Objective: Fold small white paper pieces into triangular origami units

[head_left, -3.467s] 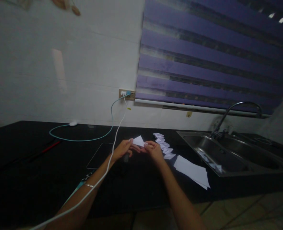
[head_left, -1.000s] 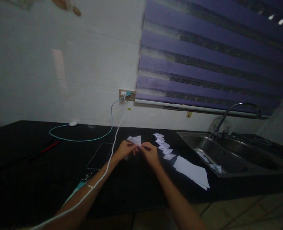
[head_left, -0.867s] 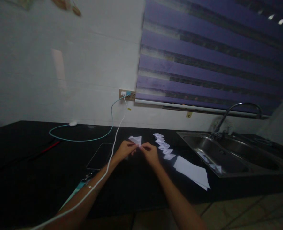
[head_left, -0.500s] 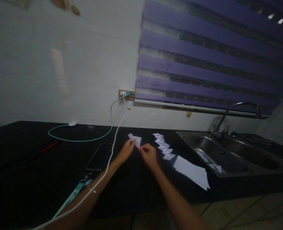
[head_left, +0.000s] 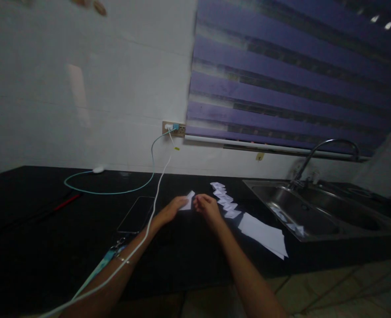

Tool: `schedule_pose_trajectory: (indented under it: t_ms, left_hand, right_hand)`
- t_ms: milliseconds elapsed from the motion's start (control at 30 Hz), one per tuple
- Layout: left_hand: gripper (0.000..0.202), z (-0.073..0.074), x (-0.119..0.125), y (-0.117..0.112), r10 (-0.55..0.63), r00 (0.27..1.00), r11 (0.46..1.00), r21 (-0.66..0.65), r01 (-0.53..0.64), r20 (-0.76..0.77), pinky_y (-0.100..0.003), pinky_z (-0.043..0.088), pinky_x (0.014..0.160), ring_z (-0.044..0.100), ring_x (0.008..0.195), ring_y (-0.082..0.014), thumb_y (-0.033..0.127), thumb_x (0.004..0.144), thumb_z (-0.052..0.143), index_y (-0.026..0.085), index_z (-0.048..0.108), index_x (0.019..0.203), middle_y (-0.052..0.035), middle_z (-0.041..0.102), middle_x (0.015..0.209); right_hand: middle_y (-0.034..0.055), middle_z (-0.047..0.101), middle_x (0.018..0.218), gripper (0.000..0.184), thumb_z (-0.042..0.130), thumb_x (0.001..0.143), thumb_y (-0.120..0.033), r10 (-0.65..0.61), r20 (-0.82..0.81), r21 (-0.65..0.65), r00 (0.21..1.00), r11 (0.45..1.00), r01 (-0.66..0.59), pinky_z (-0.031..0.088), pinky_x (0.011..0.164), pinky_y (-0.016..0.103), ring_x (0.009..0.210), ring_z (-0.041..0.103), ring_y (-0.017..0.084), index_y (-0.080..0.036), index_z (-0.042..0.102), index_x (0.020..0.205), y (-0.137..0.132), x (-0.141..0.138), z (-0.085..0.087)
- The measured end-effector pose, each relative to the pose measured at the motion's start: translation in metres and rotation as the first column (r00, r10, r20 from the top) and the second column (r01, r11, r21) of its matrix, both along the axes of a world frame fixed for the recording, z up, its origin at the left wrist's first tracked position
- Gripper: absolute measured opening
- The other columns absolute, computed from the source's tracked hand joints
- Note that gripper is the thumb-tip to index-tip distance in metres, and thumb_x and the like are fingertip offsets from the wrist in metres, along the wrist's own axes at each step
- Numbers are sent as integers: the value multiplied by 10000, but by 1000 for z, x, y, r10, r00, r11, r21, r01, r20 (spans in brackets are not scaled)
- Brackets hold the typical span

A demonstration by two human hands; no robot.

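Note:
My left hand (head_left: pixel 173 208) pinches a small piece of folded white paper (head_left: pixel 189 201) above the black counter. One narrow corner of the paper points up and to the right. Just right of it is my right hand (head_left: pixel 208 207), its fingers curled together and a small gap between them and the paper. I see nothing in those fingers. A zigzag row of folded white paper pieces (head_left: pixel 224 199) lies beyond my right hand. Nearer to me, a stack of flat white paper sheets (head_left: pixel 264 235) rests on the counter.
A phone (head_left: pixel 137 214) with a teal lanyard (head_left: pixel 98 270) lies by my left forearm. A white cable (head_left: pixel 149 225) crosses over that arm from the wall outlet (head_left: pixel 174 128). On the right is a steel sink (head_left: pixel 258 189) with a tall faucet (head_left: pixel 310 159).
My right hand has let go of the paper and moved slightly off it. The paper has turned in my left hand, which has shifted a little left and down.

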State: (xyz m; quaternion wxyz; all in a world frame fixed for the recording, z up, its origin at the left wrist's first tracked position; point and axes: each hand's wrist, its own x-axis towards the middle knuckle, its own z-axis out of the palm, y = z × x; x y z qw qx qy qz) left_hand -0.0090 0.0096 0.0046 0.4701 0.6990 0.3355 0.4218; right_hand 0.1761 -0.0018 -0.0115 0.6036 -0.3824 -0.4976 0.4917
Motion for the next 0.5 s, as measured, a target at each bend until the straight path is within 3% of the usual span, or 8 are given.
schedule_pose_trajectory:
  t_ms: [167,367,500]
  left_hand:
    - [432,-4,4,6,-265,949,962,27,273,-169,-323,430,781,553,828,-216,476,879,444,104,660,909,-71,661,863]
    - [435,5,2,2,-301,925,943,69,324,-233,-276,412,709,534,747,-185,474,880,441,107,669,934,-49,653,810]
    - [339,7,3,-1,-267,902,942,104,318,-338,-256,403,649,519,675,-169,409,851,480,130,674,853,-37,645,773]
  right_hand:
    - [15,606,642,302,703,721,-438,8,42,-55,999,998,-6,405,515,209,549,532,97,-143,682,783,-4,0,1]
    - [10,605,607,331,680,737,-462,27,234,-9,972,1000,-25,384,502,217,514,514,97,-132,681,741,-7,2,4]
    - [-2,584,548,355,670,736,-490,33,293,-17,956,999,-29,363,478,219,483,503,102,-136,673,706,-8,2,4]
